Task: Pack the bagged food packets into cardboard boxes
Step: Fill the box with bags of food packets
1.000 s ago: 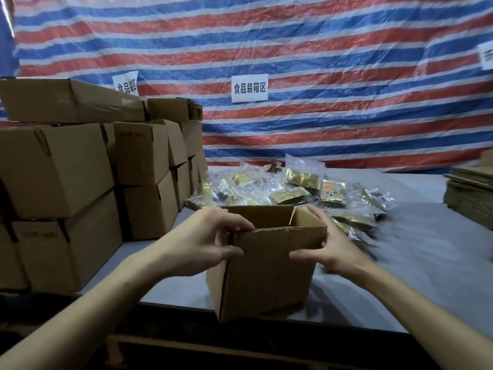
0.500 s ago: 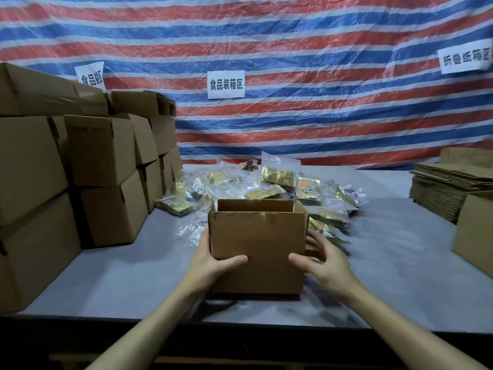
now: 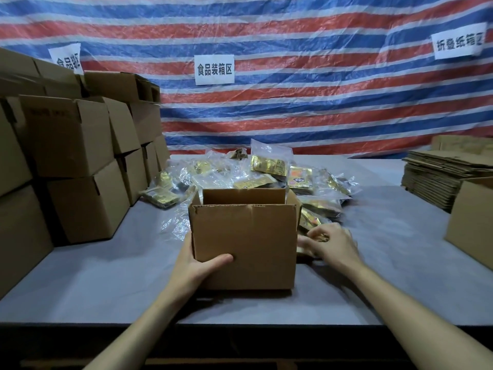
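Open box (image 3: 244,244): upright on the table (image 3: 106,289), in the middle and close to the front edge; top flaps up, inside hidden.
Packets (image 3: 269,166): loose heap of clear bags with gold sachets, right behind the box, spilling round its right side and reaching toward the back edge.
Room, left: bare strip of table between the box and the stacked boxes (image 3: 72,137) that wall off the left edge.
Room, right: wide bare stretch out to a single box (image 3: 472,222) at the right edge, with flat cardboard (image 3: 437,177) piled behind it.
Room, front: narrow bare band to the front edge.
Left hand (image 3: 196,265): grips the box's lower left front corner, thumb across the front face, fingers round the left wall.
Right hand (image 3: 333,245): just right of the box, fingers curled onto a gold packet (image 3: 321,237); blurred, so gripping or merely touching cannot be told.
Backdrop: striped tarp (image 3: 293,102) with paper signs, behind the back edge.
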Available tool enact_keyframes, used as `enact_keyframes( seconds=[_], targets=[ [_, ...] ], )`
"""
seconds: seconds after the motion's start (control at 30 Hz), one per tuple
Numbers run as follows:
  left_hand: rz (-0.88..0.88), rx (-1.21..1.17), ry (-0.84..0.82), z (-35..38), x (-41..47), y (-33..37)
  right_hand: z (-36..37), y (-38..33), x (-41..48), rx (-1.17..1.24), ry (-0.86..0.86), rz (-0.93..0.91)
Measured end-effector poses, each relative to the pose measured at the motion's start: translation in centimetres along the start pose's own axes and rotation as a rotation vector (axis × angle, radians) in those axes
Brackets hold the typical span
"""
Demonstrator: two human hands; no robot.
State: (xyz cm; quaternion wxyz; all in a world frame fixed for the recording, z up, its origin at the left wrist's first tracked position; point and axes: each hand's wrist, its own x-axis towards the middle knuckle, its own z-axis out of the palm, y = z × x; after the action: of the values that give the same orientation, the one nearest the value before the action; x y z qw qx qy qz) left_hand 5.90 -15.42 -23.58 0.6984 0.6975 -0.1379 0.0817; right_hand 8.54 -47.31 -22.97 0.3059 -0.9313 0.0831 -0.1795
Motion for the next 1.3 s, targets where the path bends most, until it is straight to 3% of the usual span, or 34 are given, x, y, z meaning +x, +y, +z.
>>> enact_keyframes(
  seconds=[0.13, 0.3, 0.4, 0.53, 0.77, 0.87, 1.03, 1.2, 1.3],
  targets=[
    [0.006, 0.007, 0.013, 0.0, 0.2, -0.1, 0.7, 1.3, 0.4, 0.367, 0.249, 0.029],
    [0.008, 0.021, 0.021, 0.0, 0.2, -0.4, 1.0, 2.3, 0.9, 0.158, 0.196, 0.055],
    [-0.003, 0.018, 0.032, 0.0, 0.1, -0.3, 1.2, 2.3, 1.0, 0.084, 0.328, 0.091],
    [-0.009, 0.017, 0.037, -0.1, 0.1, -0.4, 0.7, 2.9, 1.0, 0.461, 0.432, 0.176],
    [-0.010, 0.005, 0.042, -0.1, 0.3, -0.5, -0.5, 2.4, 0.7, 0.920, 0.814, 0.392],
    [-0.013, 0.007, 0.037, -0.1, 0.3, -0.5, -0.6, 2.7, 0.9, 0.829, 0.850, 0.429],
    [-0.013, 0.011, 0.032, -0.1, 0.3, -0.6, -0.5, 2.2, 0.4, 0.680, 0.683, 0.505],
    [-0.012, -0.004, 0.042, -0.1, 0.2, -0.5, 0.1, 2.2, 0.0, 0.457, 0.614, 0.291],
    [-0.009, -0.002, 0.047, -0.2, 0.3, -0.7, -0.1, 2.2, -0.4, 0.387, 0.658, 0.176]
  ],
)
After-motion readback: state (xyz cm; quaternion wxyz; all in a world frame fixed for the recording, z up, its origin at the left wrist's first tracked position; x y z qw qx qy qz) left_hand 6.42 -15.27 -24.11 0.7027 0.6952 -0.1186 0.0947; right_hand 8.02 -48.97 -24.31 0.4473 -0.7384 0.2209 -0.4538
